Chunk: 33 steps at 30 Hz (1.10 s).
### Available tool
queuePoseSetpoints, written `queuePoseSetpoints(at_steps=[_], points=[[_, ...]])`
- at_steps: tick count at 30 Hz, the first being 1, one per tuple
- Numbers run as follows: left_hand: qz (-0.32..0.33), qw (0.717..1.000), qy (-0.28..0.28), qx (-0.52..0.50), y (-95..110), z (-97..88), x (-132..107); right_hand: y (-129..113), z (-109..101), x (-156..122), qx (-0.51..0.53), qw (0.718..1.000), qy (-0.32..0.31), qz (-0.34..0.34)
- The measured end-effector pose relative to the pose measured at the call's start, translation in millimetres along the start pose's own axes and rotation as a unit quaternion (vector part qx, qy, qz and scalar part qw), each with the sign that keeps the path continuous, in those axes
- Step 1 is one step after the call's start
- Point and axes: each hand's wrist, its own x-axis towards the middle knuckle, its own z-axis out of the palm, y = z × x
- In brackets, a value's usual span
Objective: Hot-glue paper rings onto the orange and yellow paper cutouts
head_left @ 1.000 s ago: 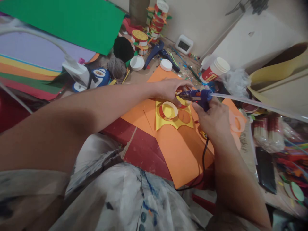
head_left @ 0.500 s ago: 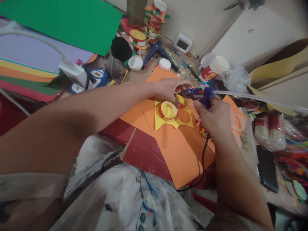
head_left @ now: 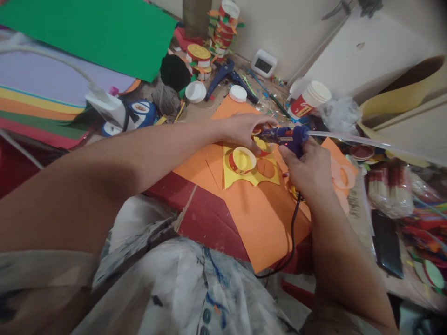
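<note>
My right hand is closed around a blue hot glue gun, its nozzle pointing left and a long clear glue stick sticking out of its back. My left hand curls its thumb and fingers around a cut paper cup ring, partly hidden by the hand and the gun. The gun's tip is by this ring. Beside it, a second red-and-white cup ring stands on a yellow foam sheet with round cut-outs. Under that lie orange sheets.
White lids, a blue cutter tool, a small digital clock and stacked cups stand at the back. A black phone-like slab lies at right. The glue gun's black cord loops over the front edge.
The hands, glue gun and rings keep nearly the same places. The whole view shifts very slightly.
</note>
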Motion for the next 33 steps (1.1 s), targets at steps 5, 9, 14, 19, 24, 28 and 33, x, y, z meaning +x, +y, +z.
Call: queuePoseSetpoints(at_steps=[5,9,14,19,24,28,33], points=[[-0.003,1.000,-0.005,0.001,2,-0.1,1,1,-1,-2,-0.074,0.997,0.009,0.012],[-0.007,1.000,-0.017,0.008,1,-0.2,2,-5,-6,-6,-0.103,0.995,-0.002,0.007],[-0.006,0.999,-0.012,0.032,1,-0.4,3,-15,-13,-10,-0.110,0.994,-0.011,-0.004],[-0.016,0.999,-0.015,0.045,4,-1.4,0,-15,-20,-8,-0.116,0.993,-0.008,0.003],[-0.036,0.998,-0.028,0.034,10,-2.6,-1,-12,-21,-5,-0.087,0.996,-0.017,-0.020],[-0.039,0.998,-0.030,0.031,11,-2.5,0,-13,-19,-6,-0.084,0.996,-0.012,-0.038],[-0.048,0.998,-0.020,0.039,15,-3.7,0,-15,-24,-8,-0.130,0.991,-0.031,-0.014]])
